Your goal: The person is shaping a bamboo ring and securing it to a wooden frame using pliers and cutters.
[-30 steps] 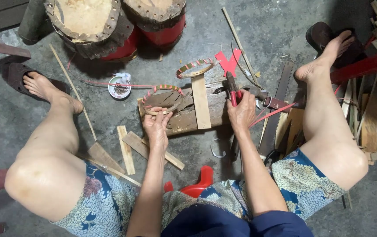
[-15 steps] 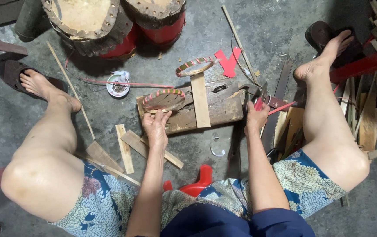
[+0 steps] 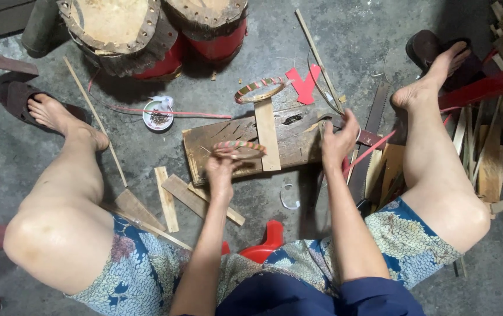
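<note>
We sit low on a red stool (image 3: 266,246) with the wooden block (image 3: 251,146) on the concrete floor (image 3: 351,52) between our knees. Our left hand (image 3: 223,169) holds a small hoop wrapped in red and green strips (image 3: 240,147); its fingers pinch the ring's near edge, and the ring lies over the middle of the block, just left of the pale upright slat (image 3: 267,133). A second wrapped hoop (image 3: 258,89) rests at twelve o'clock from the block, touching the slat's top end.

Our right hand (image 3: 339,139) sits at the block's three o'clock end, fingers curled together around thin strips (image 3: 322,120); what exactly they grip we cannot tell, since the palm hides it.

The main risk we see is the pinched ring. It is held by one edge only, so a pull from the right hand on a strip could twist it loose or deform the wrapping. The strip itself looks thin and could snap or slip if it bends sharply at the block's corner.

A saw blade (image 3: 374,126) lies at three o'clock, just beside the right wrist and near our bare right foot (image 3: 430,82); a backward jerk of that hand could scrape against its teeth. Loose wood offcuts (image 3: 166,196) at seven o'clock sit close to our left leg and could shift underfoot.
</note>
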